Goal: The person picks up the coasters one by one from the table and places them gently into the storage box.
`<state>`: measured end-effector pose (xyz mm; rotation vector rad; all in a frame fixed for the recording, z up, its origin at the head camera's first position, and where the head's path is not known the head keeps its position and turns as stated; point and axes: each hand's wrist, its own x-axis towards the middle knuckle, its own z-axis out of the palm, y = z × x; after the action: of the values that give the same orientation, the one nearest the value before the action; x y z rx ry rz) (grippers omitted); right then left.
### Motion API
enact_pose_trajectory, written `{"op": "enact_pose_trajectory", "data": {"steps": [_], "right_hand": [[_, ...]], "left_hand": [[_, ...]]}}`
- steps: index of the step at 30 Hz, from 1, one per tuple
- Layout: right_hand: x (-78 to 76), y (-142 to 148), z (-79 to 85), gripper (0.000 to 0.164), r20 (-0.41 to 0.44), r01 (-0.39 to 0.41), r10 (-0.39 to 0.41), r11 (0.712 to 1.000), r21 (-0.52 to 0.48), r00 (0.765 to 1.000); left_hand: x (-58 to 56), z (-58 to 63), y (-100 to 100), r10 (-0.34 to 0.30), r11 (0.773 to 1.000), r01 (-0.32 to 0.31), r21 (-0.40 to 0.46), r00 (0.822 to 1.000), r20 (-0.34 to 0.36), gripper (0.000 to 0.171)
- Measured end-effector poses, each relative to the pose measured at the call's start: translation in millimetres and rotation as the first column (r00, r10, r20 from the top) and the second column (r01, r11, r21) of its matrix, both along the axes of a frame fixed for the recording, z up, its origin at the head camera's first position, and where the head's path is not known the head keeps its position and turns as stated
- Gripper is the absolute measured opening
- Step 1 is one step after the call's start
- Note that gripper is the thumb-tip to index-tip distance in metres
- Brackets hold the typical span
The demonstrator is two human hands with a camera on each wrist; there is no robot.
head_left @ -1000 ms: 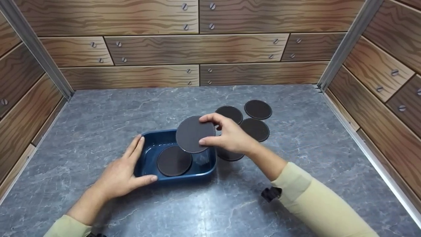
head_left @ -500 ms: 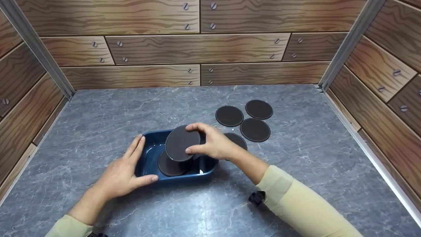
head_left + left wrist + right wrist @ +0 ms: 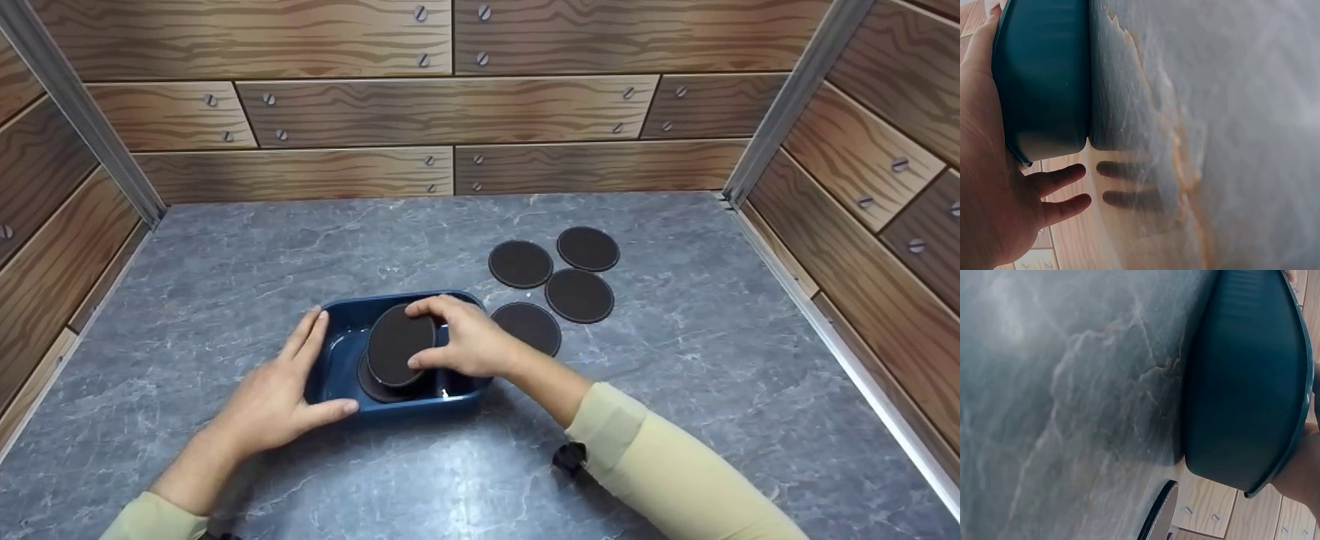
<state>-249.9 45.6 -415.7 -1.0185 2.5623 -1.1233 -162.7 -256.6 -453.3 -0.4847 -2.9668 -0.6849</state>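
A blue rectangular tray [image 3: 420, 407] with raised walls stands on the grey marbled tabletop. My left hand [image 3: 274, 401] rests against its left end, fingers straight at the back corner and thumb over the front rim. In the left wrist view, two fingers of that hand [image 3: 994, 152] stick out past the tray wall [image 3: 1044, 73]. Between thumb and fingertips, my right hand [image 3: 476, 341] pinches a round dark brown coaster [image 3: 394, 352] by its right edge, tilted inside the tray. Beneath it another dark coaster [image 3: 370, 381] lies on the tray floor, mostly covered.
Several more dark round coasters lie flat right of the tray: the nearest coaster [image 3: 529, 326] is beside its right end, the farthest coaster [image 3: 588, 248] toward the back. Wood-patterned walls [image 3: 450, 112] enclose the tabletop [image 3: 675, 337] at the back and sides.
My right hand has carried the pinched coaster left and down into the tray, over the coaster lying there. The left hand and the tray have stayed in place.
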Motion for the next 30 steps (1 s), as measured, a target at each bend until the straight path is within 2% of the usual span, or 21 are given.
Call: {"op": "enact_pose_trajectory", "data": {"steps": [7,20,24,30], "right_hand": [[2.1,-5,-0.9,0.063,-0.036,-0.020,0.025,0.991,0.135,0.999],[3.6,-4,-3.2,0.066,-0.114,-0.055,0.088,0.963,0.265,0.990],[5.6,-1,-1.2,0.066,-0.146,-0.050,0.086,0.970,0.239,0.986],[6.1,14,14.6,0.063,-0.210,-0.028,0.047,0.995,0.093,0.977]], "left_hand": [[0.7,0.7,0,0.000,1.000,0.000,0.002,1.000,-0.004,0.121],[-0.2,0.7,1,-0.004,1.000,0.004,-0.009,1.000,0.007,0.120],[0.1,0.6,1,-0.002,1.000,0.002,-0.010,1.000,0.013,0.120],[0.0,0.0,0,0.003,1.000,-0.003,0.000,1.000,-0.012,0.120]]}}
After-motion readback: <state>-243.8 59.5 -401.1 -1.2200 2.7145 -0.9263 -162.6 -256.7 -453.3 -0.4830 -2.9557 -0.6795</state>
